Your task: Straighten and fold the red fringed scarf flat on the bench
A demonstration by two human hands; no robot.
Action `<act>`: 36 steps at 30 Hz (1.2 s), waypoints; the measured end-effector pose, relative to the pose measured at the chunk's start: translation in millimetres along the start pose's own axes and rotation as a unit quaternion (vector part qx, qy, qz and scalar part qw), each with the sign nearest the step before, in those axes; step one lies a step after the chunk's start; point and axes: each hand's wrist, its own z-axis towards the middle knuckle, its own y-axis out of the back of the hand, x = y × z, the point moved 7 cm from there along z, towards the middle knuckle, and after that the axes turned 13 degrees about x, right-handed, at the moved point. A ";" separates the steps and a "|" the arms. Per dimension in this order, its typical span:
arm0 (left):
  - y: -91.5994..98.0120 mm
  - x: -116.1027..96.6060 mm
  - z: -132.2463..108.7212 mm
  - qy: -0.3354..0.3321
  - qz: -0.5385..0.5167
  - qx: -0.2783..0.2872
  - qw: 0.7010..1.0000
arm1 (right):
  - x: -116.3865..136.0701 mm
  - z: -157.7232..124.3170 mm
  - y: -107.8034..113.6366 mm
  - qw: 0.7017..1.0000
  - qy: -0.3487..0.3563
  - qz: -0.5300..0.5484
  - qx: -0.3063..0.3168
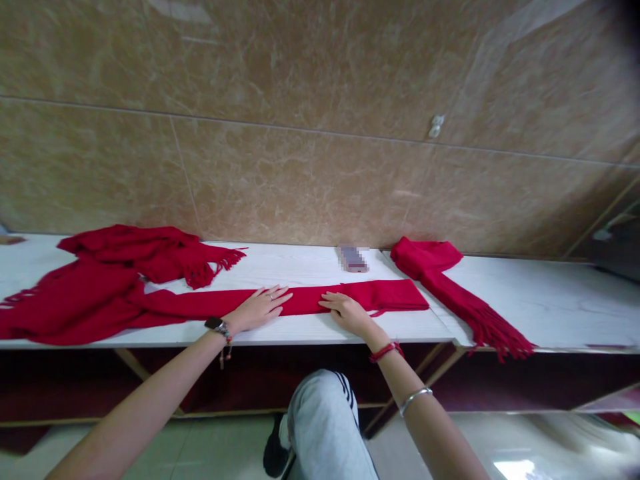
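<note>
A long red scarf [305,301] lies along the white table, its right part folded into a flat narrow strip and its left part loosely bunched. My left hand [259,309] rests flat on the strip with fingers spread, a ring on one finger. On the same strip, farther right, my right hand [349,313] lies palm down, fingers stretched out and slightly bent. Neither hand grips the cloth. Behind the bunched end is a crumpled red fringed scarf [135,250]; whether the two piles are separate cloths is hard to tell. Another red scarf [445,280] lies folded at the right, its fringe hanging over the front edge.
A phone-like object [354,259], blurred out, lies near the wall behind the strip. The white table [295,257] stands against a brown tiled wall [300,180]. Beneath it are dark red shelves [225,380]. A dark object [617,247] stands at the far right.
</note>
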 end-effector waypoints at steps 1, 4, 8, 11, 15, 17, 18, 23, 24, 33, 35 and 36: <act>0.1 -0.4 0.2 0.002 0.003 -0.001 1.000 | -0.1 -0.5 0.1 1.000 0.000 0.004 0.001; 1.8 -2.0 0.4 0.005 0.006 -0.007 1.000 | 2.5 3.7 1.8 1.000 -0.010 0.012 0.003; 3.4 -1.8 -0.4 0.016 0.005 -0.014 1.000 | 18.4 27.0 6.7 0.996 -0.089 -0.007 -0.005; 3.2 2.4 0.0 0.044 0.012 -0.019 0.999 | 35.8 50.9 -0.1 0.989 -0.138 -0.044 0.012; 2.3 5.5 1.8 0.050 0.025 -0.028 0.998 | 38.9 65.2 -20.7 0.988 -0.139 -0.049 0.052; 2.1 5.6 2.5 0.042 0.029 -0.026 0.998 | 28.1 58.1 -26.5 0.987 -0.133 -0.050 0.074; 2.1 5.8 2.7 0.040 0.031 -0.024 0.998 | 20.1 51.2 -26.2 0.986 -0.132 -0.056 0.083; 1.1 8.4 3.5 0.044 0.032 -0.002 0.999 | -40.9 -5.5 1.8 0.965 -0.201 -0.138 0.099; 0.7 8.8 3.8 0.043 0.033 0.000 0.999 | -53.7 -19.1 10.0 0.959 -0.216 -0.157 0.093; -2.7 12.7 5.5 0.039 0.027 -0.006 0.999 | -127.4 -97.3 47.0 0.919 -0.278 -0.262 0.100; -0.2 11.2 4.5 0.040 0.029 -0.009 0.999 | -129.0 -90.8 50.7 0.911 -0.308 -0.255 0.096; 1.4 10.2 4.0 0.041 0.032 -0.009 0.999 | -126.1 -83.8 51.4 0.911 -0.317 -0.247 0.090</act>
